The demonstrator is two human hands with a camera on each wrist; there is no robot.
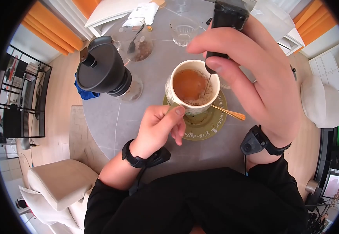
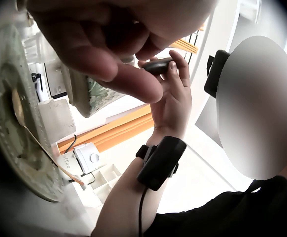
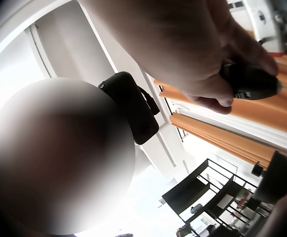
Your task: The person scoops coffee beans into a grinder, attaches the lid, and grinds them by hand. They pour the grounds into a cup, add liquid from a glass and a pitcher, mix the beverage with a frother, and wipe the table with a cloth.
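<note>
In the head view my left hand [image 1: 159, 126] pinches the handle of a white patterned cup [image 1: 170, 91], its thumb near the rim. Brownish liquid [image 1: 191, 85] with foam along one side fills much of the cup. From the left wrist view, the cup [image 2: 91, 94] is held over a green saucer [image 2: 32, 170], and my left hand [image 2: 109, 39] shows large in front. My right hand [image 1: 255, 66] grips a black handheld milk frother [image 1: 230, 19] above the cup; its thin metal shaft dips into the liquid by the right inner wall. A golden spoon [image 1: 231, 113] lies on the saucer.
On the round grey table [image 1: 111, 121] a black-topped coffee grinder [image 1: 103, 68] stands at left. Behind are a container of brown bits [image 1: 143, 50] with a dark spoon [image 1: 132, 46], a clear glass [image 1: 183, 35] and a white packet [image 1: 144, 13]. A beige chair [image 1: 60, 179] stands at lower left.
</note>
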